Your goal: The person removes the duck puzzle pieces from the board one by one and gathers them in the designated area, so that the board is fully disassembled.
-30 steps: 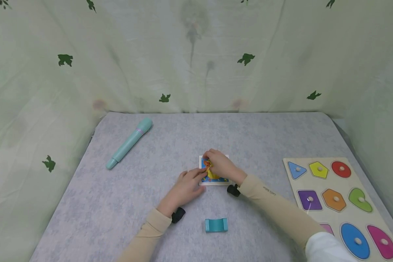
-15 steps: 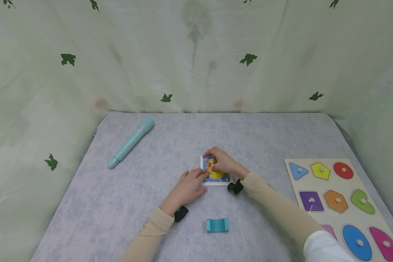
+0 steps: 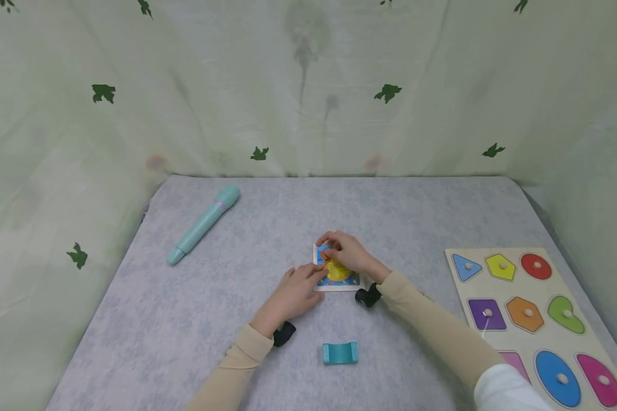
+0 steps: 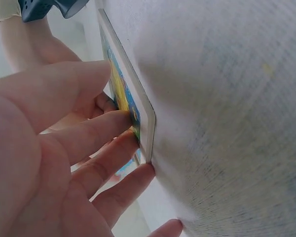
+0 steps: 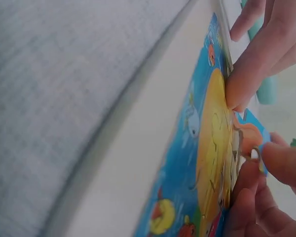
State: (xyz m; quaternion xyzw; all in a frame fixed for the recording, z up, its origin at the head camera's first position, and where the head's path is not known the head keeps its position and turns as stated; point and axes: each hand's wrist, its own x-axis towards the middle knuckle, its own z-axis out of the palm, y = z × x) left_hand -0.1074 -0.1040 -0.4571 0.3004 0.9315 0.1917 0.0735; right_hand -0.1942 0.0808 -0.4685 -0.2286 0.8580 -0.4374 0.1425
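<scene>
A small picture puzzle (image 3: pixel 345 280) with a white border lies on the table, showing a yellow figure on blue. My left hand (image 3: pixel 294 294) rests at its left side; in the left wrist view the fingertips (image 4: pixel 119 118) touch the picture and its pale edge (image 4: pixel 138 91). Over the puzzle's upper part, my right hand (image 3: pixel 351 252) pinches a blue and orange puzzle piece (image 5: pixel 251 136) between thumb and finger. The right wrist view shows this piece tilted up from the board. My right hand partly covers the top of the puzzle in the head view.
A teal toy microphone (image 3: pixel 203 225) lies at the back left. A teal curved block (image 3: pixel 340 353) sits near the front. On the right is a wooden knob puzzle board (image 3: pixel 537 285) with several coloured shapes. A pale curtain (image 3: pixel 308 114) hangs behind the table.
My right hand has shifted slightly right and its grasp has changed a little, uncovering more of the yellow figure. My left hand stays at the puzzle's left side.
</scene>
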